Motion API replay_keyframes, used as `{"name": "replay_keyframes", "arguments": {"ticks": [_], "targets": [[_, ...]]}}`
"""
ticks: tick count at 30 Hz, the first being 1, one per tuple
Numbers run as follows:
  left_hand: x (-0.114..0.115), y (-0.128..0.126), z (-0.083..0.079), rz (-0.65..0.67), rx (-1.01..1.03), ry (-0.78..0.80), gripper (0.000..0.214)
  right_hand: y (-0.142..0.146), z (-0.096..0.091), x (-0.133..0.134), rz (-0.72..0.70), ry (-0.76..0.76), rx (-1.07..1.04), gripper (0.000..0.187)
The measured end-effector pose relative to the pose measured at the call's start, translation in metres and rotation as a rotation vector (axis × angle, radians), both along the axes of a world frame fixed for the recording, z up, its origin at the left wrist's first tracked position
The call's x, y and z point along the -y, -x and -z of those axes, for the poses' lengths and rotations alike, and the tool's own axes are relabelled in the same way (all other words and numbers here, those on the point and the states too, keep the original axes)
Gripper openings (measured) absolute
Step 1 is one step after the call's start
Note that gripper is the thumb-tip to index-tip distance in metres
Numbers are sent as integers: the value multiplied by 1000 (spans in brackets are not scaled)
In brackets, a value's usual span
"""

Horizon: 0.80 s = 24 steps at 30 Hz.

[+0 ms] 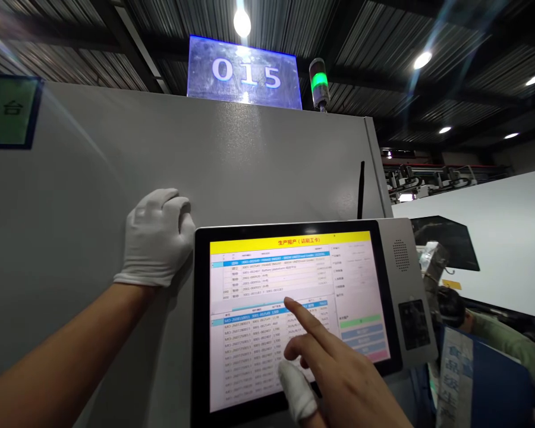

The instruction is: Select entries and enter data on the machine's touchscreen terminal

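Pointing at the one screen (258,285), the right hand (339,380) stretches its forefinger out, tip on a row near the middle of the display. Its other fingers are loosely curled and grip nothing, and the thumb wears a white cot. The screen is fixed to a grey cabinet (93,196) and shows two tables, one above the other, under a yellow bar.

The left hand (158,238), in one white glove, is closed into a loose fist and holds nothing. It rests against the cabinet, just beside the screen's top left corner.

On top of the cabinet stand one sign (244,72) reading 015 and one lamp (319,82) lit green. One black antenna (361,190) rises behind the screen. Five ceiling lights glow overhead. One green plate (9,110) sits at the left edge. One other person (494,339) is at the lower right.
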<state>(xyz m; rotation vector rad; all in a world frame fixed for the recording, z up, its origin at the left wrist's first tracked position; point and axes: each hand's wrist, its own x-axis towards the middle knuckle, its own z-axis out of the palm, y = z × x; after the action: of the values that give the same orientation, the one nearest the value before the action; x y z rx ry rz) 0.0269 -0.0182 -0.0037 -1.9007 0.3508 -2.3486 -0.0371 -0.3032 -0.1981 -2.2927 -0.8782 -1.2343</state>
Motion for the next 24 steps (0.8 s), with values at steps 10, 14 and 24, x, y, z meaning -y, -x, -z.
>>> {"name": "replay_keyframes", "arguments": {"ticks": [10,14,24], "targets": [[1,-1,-1,9,2,22,24,3,-1,10,36,-35,-34,24],[2,-1,-1,-7,-8,32,24,3,0,15,67,-49,-35,25],[4,5,-1,-4,-48,45,22,5,-1,32,129,-65,-51,22]]}}
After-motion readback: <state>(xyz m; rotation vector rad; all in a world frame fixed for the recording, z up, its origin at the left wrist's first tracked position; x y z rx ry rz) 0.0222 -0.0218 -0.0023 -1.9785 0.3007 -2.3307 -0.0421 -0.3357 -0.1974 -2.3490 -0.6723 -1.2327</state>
